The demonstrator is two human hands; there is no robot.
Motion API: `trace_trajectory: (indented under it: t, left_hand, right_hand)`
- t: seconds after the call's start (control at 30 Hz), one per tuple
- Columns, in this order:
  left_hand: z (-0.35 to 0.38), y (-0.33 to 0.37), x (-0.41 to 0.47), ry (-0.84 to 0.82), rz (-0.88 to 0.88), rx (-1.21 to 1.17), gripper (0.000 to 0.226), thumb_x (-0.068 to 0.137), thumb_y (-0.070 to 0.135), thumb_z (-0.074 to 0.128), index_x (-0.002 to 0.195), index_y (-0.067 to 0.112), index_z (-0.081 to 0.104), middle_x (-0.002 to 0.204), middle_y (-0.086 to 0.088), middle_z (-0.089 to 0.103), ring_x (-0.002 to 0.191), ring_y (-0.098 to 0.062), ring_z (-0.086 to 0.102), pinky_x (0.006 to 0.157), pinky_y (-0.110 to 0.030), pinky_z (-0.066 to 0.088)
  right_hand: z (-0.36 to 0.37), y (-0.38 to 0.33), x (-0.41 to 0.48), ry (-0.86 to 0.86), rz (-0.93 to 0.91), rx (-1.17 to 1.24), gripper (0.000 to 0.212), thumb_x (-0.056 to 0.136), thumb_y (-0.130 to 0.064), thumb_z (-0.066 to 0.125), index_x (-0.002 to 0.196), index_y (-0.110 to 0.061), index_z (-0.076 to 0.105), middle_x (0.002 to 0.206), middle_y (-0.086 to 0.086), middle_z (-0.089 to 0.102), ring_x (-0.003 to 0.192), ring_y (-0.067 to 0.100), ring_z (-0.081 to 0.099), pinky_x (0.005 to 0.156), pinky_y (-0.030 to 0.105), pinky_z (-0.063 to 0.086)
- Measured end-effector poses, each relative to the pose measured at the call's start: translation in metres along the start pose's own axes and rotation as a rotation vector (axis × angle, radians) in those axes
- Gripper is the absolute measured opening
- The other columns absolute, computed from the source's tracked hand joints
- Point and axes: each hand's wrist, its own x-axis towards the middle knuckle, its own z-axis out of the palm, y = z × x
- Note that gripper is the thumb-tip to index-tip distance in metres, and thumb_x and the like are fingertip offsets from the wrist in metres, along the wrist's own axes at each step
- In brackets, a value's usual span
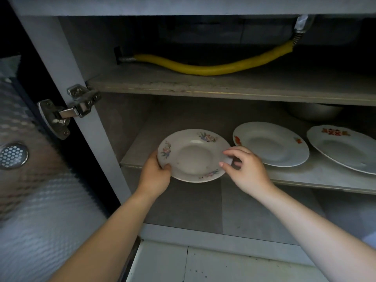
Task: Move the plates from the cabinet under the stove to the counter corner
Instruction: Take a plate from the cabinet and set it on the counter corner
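Observation:
A white plate with pink and blue flowers point(193, 155) hangs over the front edge of the cabinet's middle shelf point(305, 176). My left hand point(155, 173) grips its left rim, thumb on top. My right hand point(243, 166) pinches its right rim with thumb and fingers. Two more white plates lie on the same shelf to the right: one with small red marks point(270, 144) and one with a red pattern point(343, 148), cut off by the frame's right edge.
The cabinet door point(30, 159) stands open at the left on a metal hinge point(65, 112). A yellow gas hose point(213, 68) runs along the upper shelf. A metal bowl point(313, 113) sits at the back right. The bottom shelf point(193, 204) lies below.

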Motion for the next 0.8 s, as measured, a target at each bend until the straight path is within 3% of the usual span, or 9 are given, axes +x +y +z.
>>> trace_trajectory:
  t: [0.07,0.17,0.4,0.67,0.8]
  left_hand:
    - [-0.005,0.0,0.0,0.006,-0.029,-0.006,0.037,0.084,-0.002,0.053,0.114,0.019,0.051,0.106,0.001,0.059,0.11,-0.026,0.056,0.096,-0.046,0.048]
    - [-0.007,0.007,0.005,0.019,-0.058,0.012,0.035,0.078,-0.005,0.051,0.102,0.021,0.05,0.099,0.0,0.06,0.105,-0.028,0.059,0.092,-0.049,0.05]
    - [-0.005,0.018,0.013,-0.006,-0.029,0.096,0.04,0.073,-0.012,0.049,0.109,0.006,0.058,0.1,-0.01,0.064,0.097,-0.027,0.06,0.078,-0.03,0.046]
    - [-0.01,0.02,0.003,-0.03,-0.072,0.041,0.041,0.076,-0.014,0.052,0.099,0.021,0.053,0.093,-0.001,0.06,0.097,-0.027,0.059,0.088,-0.044,0.053]
    - [-0.015,0.022,-0.011,-0.041,-0.115,-0.034,0.046,0.077,-0.015,0.053,0.102,0.024,0.051,0.084,0.012,0.056,0.096,-0.022,0.057,0.089,-0.043,0.052]
  right_hand:
    - [0.0,-0.003,0.001,0.016,0.026,0.015,0.033,0.079,-0.022,0.071,0.11,-0.013,0.066,0.118,0.0,0.057,0.103,0.016,0.058,0.09,0.035,0.052]
    - [0.001,-0.007,0.01,0.051,0.147,0.023,0.038,0.077,-0.022,0.071,0.113,-0.013,0.063,0.118,0.005,0.056,0.099,0.02,0.059,0.09,0.037,0.051]
    - [0.002,-0.02,0.022,-0.052,0.414,0.155,0.04,0.076,-0.009,0.071,0.114,-0.009,0.059,0.103,0.0,0.063,0.093,0.02,0.06,0.089,0.036,0.051]
    - [-0.001,-0.025,0.016,-0.077,0.471,0.235,0.043,0.078,-0.006,0.069,0.119,-0.012,0.056,0.105,0.002,0.064,0.088,0.016,0.056,0.075,0.028,0.049]
    - [-0.005,-0.029,0.005,-0.077,0.477,0.268,0.04,0.079,-0.003,0.068,0.117,-0.011,0.058,0.096,-0.001,0.062,0.087,0.016,0.057,0.077,0.028,0.048]
